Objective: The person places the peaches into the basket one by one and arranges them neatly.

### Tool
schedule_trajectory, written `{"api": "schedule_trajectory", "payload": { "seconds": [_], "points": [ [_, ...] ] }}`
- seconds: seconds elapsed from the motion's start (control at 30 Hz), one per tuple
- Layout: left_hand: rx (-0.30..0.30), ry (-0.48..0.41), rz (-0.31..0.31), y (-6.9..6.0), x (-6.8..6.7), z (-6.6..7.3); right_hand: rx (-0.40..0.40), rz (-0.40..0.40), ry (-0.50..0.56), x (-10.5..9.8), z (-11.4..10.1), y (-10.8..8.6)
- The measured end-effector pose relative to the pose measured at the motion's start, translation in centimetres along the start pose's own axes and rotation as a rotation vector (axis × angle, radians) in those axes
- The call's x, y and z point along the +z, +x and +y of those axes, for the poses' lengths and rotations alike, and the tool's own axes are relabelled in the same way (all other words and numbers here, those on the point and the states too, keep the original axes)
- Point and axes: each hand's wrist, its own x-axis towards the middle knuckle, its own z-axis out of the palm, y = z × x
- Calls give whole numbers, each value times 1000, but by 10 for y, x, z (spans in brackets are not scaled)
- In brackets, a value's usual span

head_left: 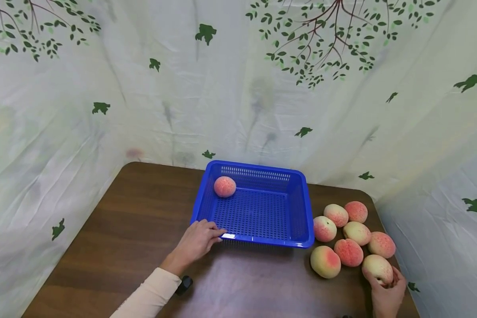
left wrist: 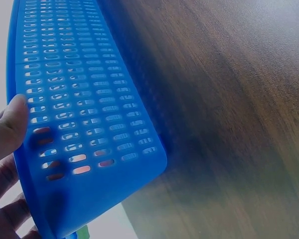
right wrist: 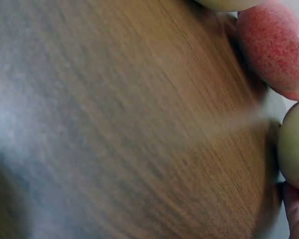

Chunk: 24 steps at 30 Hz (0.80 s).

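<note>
Here's the right hand point(head_left: 389, 292) at the worktop's right edge, fingers curled round the near side of a round, pale-yellow peach with a pink blush point(head_left: 376, 267); whether that fruit is clear of the brown wood-grain worktop point(head_left: 143, 212), I can't tell. Over to the left hand point(head_left: 198, 238), and its fingers are pinching the near-left rim of a blue perforated plastic basket point(head_left: 258, 241), thumb outside the wall. Inside, one fuzzy pink-red peach point(head_left: 225, 187) sits in the far-left corner, while seven more crowd together to the basket's right. So this looks like the grasping step, early in filling the basket! The next move seems to call for a clean lift past the neighbouring fruit, then across the right rim, the left hand steadying.
</note>
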Motion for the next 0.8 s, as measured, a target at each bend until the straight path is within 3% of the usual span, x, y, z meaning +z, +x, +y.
{"api": "schedule_trajectory", "payload": {
  "seconds": [0.27, 0.57, 0.8],
  "points": [
    [-14, -5, -20, 1, -2, 1, -7, 14, -94, 1, -4, -2],
    [-11, -12, -14, 1, -1, 1, -13, 54, -29, 5, -4, -2],
    [-25, -16, -32, 1, -2, 2, 76, 83, 85, 2, -12, -3]
  ]
}}
